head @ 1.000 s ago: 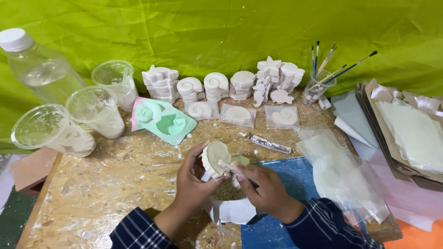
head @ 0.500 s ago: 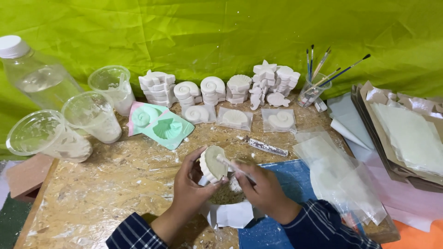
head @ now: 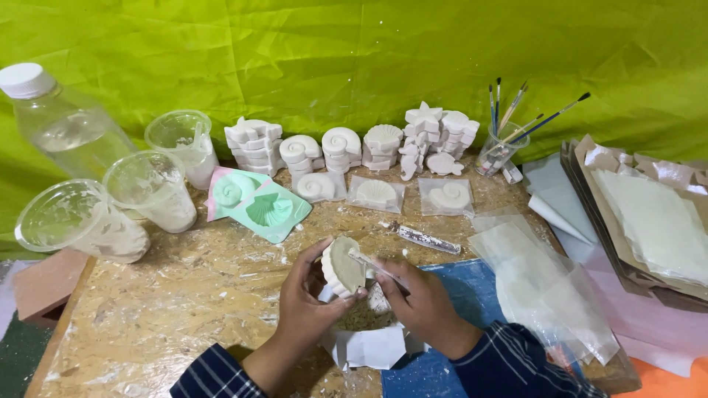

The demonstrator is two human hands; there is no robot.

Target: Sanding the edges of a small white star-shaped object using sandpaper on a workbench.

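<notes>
My left hand (head: 308, 309) grips a white shell-shaped plaster cast (head: 342, 266), its flat back turned up toward me. My right hand (head: 424, 304) holds a thin stick tool (head: 369, 262) whose tip rests on the flat back of the cast. Both hands work just above a piece of white paper (head: 369, 346) strewn with pale dust, near the front edge of the chipboard table (head: 177, 309).
Rows of white plaster shells and sea figures (head: 354, 147) stand at the back. Green silicone moulds (head: 259, 203), three plastic cups (head: 151, 191), a water bottle (head: 63, 125), a jar of brushes (head: 501, 147), clear bags (head: 546, 287) and stacked paper (head: 649, 221) surround the hands.
The cast has tilted slightly in my left hand and the stick tool has shifted across its flat back. The camera view moved a little.
</notes>
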